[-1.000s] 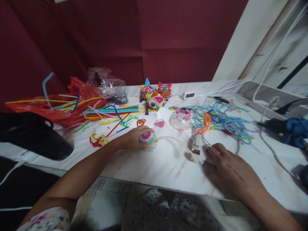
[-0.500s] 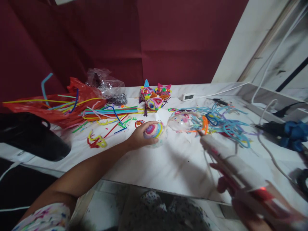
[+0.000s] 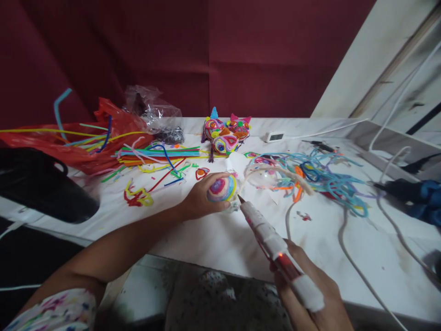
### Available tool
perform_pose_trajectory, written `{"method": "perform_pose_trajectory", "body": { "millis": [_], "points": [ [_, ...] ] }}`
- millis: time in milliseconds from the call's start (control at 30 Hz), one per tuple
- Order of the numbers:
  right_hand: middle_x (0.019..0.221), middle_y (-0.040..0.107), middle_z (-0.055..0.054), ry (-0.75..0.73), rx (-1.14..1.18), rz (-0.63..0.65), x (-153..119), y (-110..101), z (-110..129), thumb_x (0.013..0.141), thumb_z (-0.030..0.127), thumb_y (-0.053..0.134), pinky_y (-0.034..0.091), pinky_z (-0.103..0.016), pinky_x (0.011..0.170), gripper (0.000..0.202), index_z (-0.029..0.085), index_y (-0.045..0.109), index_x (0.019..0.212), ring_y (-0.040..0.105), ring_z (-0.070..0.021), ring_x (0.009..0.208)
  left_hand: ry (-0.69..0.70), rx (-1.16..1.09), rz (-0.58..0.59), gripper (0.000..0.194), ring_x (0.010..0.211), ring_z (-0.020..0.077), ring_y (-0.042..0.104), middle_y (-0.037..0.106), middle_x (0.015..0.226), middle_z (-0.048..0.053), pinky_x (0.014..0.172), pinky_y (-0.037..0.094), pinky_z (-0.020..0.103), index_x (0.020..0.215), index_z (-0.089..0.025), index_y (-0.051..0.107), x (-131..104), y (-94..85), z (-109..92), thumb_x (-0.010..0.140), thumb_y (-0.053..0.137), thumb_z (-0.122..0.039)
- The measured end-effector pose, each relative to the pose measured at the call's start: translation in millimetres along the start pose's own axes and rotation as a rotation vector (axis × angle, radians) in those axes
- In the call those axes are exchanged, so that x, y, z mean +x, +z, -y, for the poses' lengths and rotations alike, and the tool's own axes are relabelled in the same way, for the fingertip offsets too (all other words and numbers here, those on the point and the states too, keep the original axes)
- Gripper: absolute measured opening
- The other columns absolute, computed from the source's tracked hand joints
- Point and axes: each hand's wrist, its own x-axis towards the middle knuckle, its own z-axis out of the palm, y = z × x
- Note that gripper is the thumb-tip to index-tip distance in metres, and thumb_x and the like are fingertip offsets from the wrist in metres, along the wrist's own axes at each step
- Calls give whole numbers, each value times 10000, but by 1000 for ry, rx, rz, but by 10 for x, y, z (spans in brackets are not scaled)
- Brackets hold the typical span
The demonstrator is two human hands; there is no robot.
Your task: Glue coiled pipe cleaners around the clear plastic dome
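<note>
My left hand (image 3: 198, 200) is wrapped round a ball (image 3: 219, 189) covered in coloured fuzzy bands of pink, cream, blue and yellow. Part of the ball is hidden by my fingers. In my right hand (image 3: 315, 287) is a glue gun (image 3: 265, 232) wrapped in white, with a small red light glowing on its body. Its tip points at the ball's right side, very close; I cannot tell if they touch. A pale fuzzy cord (image 3: 277, 170) runs from beside the ball to the right, over a clear plastic dome (image 3: 262, 178).
Behind stand finished colourful ornaments (image 3: 225, 138). Pipe cleaners (image 3: 161, 154) and a red plastic bag (image 3: 117, 122) lie left, near a black object (image 3: 44, 186). Tangled blue pipe cleaners (image 3: 330, 177), a small white display (image 3: 274, 137) and a trailing cable (image 3: 361, 271) are right.
My right hand has brought the glue gun left and up from the right side, so its tip is now beside the ball. My left hand still holds the ball, turned slightly.
</note>
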Motion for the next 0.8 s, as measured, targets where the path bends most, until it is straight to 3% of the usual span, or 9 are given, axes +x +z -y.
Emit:
{"method": "perform_pose_trajectory", "body": {
  "millis": [300, 433, 533, 600, 700, 800],
  "points": [
    [1228, 895, -86, -21, -22, -7, 10, 33, -92, 1251, 330, 522, 764, -351, 847, 368, 326, 647, 1597, 904, -300, 993, 96, 57, -24, 648, 1073, 244, 555, 546, 1198, 83, 915, 451, 347, 1182, -192, 451, -29, -16, -7, 593, 702, -297],
    [1119, 870, -47, -48, 26, -18, 60, 44, -72, 1245, 310, 512, 744, -328, 782, 303, 335, 664, 1507, 867, -269, 858, 94, 52, -24, 653, 1074, 243, 553, 545, 1199, 77, 918, 450, 352, 1189, -205, 447, -33, -14, -3, 595, 704, -293],
    [1181, 878, -63, -66, 10, -5, 64, 56, -121, 1210, 307, 560, 745, -341, 780, 348, 336, 645, 1546, 869, -277, 866, 91, 54, -17, 648, 1078, 241, 550, 544, 1202, 68, 921, 448, 350, 1189, -217, 446, -35, -15, -1, 600, 702, -304],
    [1197, 878, -69, -71, -2, 4, 55, 65, -159, 1202, 303, 577, 726, -320, 727, 372, 332, 630, 1568, 861, -263, 839, 84, 53, -11, 649, 1069, 238, 555, 544, 1199, 65, 914, 453, 345, 1189, -220, 444, -37, -16, -2, 600, 702, -308],
    [1049, 841, -27, -71, 7, 24, 58, 75, -167, 1214, 295, 574, 663, -273, 623, 299, 333, 652, 1500, 791, -217, 701, 72, 51, -12, 648, 1059, 242, 561, 546, 1192, 66, 904, 459, 348, 1189, -221, 444, -38, -19, -8, 599, 698, -311],
    [1020, 835, -36, -76, 15, 9, 88, 84, -103, 1239, 301, 530, 706, -298, 702, 279, 318, 673, 1478, 815, -236, 742, 73, 48, -14, 645, 1049, 243, 565, 551, 1182, 65, 899, 460, 345, 1185, -219, 449, -38, -26, -16, 598, 697, -318]
  ]
}}
